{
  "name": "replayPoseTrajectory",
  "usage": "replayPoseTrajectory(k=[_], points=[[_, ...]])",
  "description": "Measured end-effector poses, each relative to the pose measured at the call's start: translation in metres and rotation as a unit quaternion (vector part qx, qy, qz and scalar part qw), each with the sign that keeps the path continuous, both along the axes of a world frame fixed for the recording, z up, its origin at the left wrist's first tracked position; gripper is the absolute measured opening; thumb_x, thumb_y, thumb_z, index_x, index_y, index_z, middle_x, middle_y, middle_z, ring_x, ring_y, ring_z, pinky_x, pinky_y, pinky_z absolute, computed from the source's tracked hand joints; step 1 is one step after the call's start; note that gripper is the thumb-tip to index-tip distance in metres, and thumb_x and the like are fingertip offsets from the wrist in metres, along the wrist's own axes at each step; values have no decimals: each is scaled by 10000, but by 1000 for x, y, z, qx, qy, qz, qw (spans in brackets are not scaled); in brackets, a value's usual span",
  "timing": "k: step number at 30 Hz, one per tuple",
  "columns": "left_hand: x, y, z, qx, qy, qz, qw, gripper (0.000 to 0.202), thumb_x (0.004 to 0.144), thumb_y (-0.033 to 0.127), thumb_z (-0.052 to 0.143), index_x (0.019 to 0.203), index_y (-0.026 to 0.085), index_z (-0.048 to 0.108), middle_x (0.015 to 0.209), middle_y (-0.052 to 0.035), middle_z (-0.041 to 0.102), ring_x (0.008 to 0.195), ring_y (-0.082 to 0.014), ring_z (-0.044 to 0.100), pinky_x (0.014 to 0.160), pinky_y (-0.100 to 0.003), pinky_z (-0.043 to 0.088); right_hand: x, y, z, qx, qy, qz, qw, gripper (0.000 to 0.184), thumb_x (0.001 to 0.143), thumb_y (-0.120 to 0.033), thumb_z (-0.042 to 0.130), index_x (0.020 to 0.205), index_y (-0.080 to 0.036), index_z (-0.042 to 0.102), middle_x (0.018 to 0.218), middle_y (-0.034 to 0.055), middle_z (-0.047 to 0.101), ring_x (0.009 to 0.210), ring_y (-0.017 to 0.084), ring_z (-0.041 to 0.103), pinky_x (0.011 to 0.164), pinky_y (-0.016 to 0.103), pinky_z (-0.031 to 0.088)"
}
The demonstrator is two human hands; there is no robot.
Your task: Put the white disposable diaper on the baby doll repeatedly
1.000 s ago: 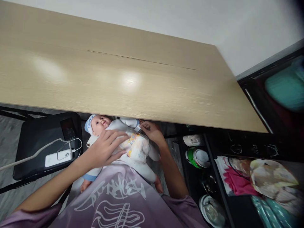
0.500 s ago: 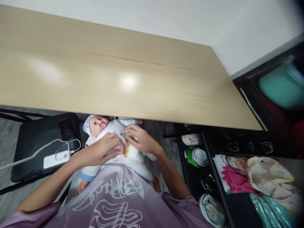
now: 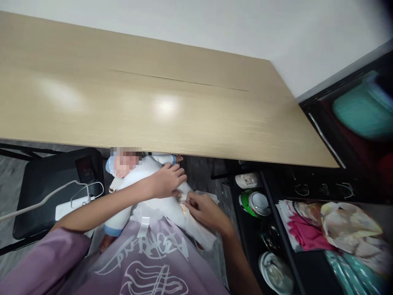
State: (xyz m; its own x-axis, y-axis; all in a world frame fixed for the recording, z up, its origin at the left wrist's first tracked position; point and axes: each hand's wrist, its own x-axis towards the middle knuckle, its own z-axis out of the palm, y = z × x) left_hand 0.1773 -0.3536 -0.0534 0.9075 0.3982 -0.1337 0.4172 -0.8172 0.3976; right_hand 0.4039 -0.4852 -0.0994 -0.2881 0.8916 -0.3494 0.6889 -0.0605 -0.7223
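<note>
A baby doll (image 3: 144,192) in a white suit and blue-white cap lies on my lap, partly under the table edge. My left hand (image 3: 167,180) rests across the doll's chest with fingers curled over its far side. Lower down, my right hand (image 3: 202,207) pinches the white nappy (image 3: 199,229) at the doll's hip. A white tab of the nappy (image 3: 143,225) sticks out on the near side over my purple shirt.
A long light-wood table (image 3: 153,98) fills the upper view. At the left stands a black chair (image 3: 46,192) with a white power bank and cable. At the right, dark shelves (image 3: 276,213) hold a green-and-white pot, bowls and cloths.
My left hand slid up onto the doll's chest. My right hand dropped from the belly to the hip, and the printed nappy front is no longer on top of the belly.
</note>
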Motion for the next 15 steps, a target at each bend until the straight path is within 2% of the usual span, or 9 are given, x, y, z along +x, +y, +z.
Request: replayPoseTrajectory(k=[3, 5, 7, 10, 11, 13, 15], points=[[46, 11, -13, -40, 140, -37, 989, 475, 878, 388, 993, 1219, 102, 826, 1213, -233, 836, 1219, -409, 769, 976, -443, 577, -2, -6, -10, -7, -19, -7, 1000, 282, 1087, -325, 636, 819, -235, 634, 723, -15, 683, 669, 168, 575, 670, 312, 271], [54, 9, -20, -44, 160, -31, 986, 431, 843, 376, 994, 1139, 101, 843, 1088, -228, 847, 1152, -422, 793, 933, -456, 591, 1, -11, -16, -20, -16, -10, 1000, 234, 1047, -282, 651, 818, -236, 656, 715, -20, 686, 664, 166, 573, 672, 309, 279], [46, 1, -22, -25, 110, 6, 994, 413, 871, 350, 961, 1167, 97, 825, 1106, -226, 841, 1198, -428, 780, 943, -468, 593, 5, -16, -23, -29, 5, -9, 1000, 217, 1009, -272, 670, 793, -246, 667, 702, -17, 692, 666, 182, 597, 666, 312, 318], [22, -11, -18, -13, -5, 60, 998, 395, 978, 332, 872, 1285, 113, 756, 1182, -184, 822, 1208, -382, 754, 958, -460, 578, 5, -22, -36, -11, 35, -26, 999, 114, 964, -323, 736, 852, -297, 742, 831, 26, 788, 802, 272, 725, 699, 367, 481], [14, -14, -14, -16, -31, 63, 997, 376, 1006, 327, 846, 1306, 129, 737, 1193, -165, 816, 1187, -366, 745, 961, -461, 571, 4, -23, -40, -2, 41, -32, 999, 35, 949, -343, 772, 921, -326, 786, 921, 40, 830, 880, 309, 769, 729, 403, 540], [2, -17, -5, -20, -58, 50, 997, 348, 1039, 330, 816, 1321, 153, 713, 1211, -144, 803, 1158, -354, 717, 969, -473, 554, 3, -24, -45, 4, 34, -37, 999, 133, 954, -391, 825, 1086, -389, 842, 1106, 39, 879, 1018, 360, 825, 788, 453, 617], [-9, -19, 4, -17, -75, 35, 996, 315, 1061, 344, 794, 1300, 164, 698, 1212, -137, 787, 1126, -348, 686, 948, -470, 534, 5, -24, -47, 2, 2, -38, 999, 169, 998, -478, 842, 1154, -415, 858, 1142, 18, 892, 1005, 360, 852, 760, 439, 643]])
